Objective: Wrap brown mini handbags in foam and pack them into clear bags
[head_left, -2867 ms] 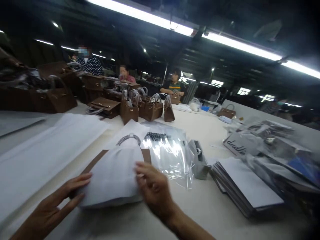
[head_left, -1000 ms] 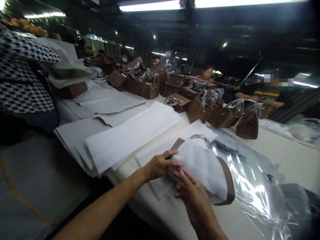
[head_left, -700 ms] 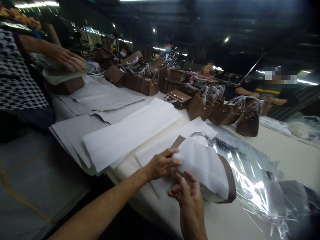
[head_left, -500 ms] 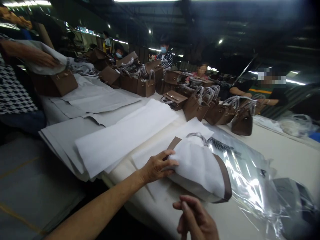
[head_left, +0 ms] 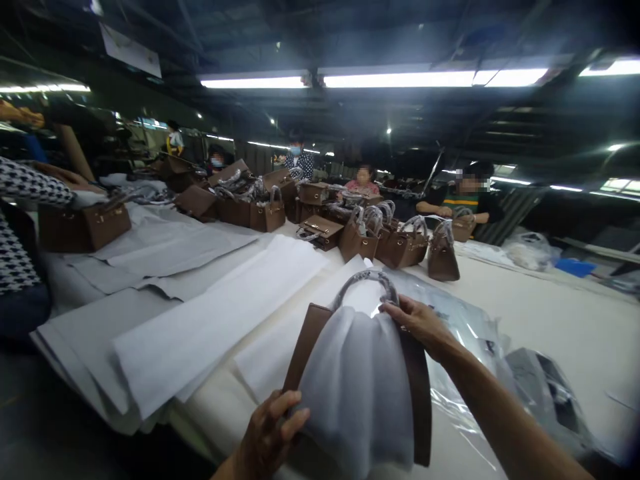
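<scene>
A brown handbag wrapped in white tissue paper is lifted toward me above the table edge. My left hand grips its lower left corner, fingers curled on the paper. My right hand holds the top of the bag beside its wrapped handle, fingers closed on the paper and bag top. Clear plastic bags lie just behind the bag.
Sheets of white tissue paper lie stacked to the left on the cream table. Several brown handbags stand across the middle. A person in a houndstooth sleeve handles a bag at far left. Other people sit behind.
The wrapped bag has been raised off the table and tilted toward me. My right hand moved from below the bag to its top by the handle; my left hand shifted to the bottom corner.
</scene>
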Action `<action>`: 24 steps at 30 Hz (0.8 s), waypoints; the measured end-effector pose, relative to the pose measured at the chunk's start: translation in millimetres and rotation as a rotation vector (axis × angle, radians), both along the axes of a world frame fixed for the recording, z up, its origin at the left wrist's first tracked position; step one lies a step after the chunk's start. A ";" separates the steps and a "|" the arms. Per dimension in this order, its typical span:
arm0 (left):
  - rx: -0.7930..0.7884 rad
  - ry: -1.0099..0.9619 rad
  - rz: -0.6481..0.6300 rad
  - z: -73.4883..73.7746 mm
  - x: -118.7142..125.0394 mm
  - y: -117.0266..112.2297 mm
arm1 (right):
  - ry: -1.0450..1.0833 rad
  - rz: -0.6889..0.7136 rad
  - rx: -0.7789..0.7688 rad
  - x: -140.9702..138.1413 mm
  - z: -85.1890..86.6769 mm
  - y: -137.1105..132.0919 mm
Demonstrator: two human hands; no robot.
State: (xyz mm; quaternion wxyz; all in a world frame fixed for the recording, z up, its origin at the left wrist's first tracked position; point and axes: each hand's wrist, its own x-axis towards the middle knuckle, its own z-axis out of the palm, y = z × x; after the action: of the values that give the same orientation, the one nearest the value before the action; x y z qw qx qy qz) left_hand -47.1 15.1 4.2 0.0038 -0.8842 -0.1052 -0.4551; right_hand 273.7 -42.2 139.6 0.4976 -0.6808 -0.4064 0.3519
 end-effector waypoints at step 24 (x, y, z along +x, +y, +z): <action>-1.456 0.127 -0.257 108.6 86.8 3.2 | 0.752 -0.900 0.506 -130.0 -90.0 -152.4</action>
State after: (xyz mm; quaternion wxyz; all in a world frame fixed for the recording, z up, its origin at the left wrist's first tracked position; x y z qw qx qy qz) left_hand 39.7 18.3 112.8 -0.6305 -0.6930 -0.2757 -0.2151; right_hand 143.7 -194.6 49.6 0.8506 -0.4764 0.0514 0.2164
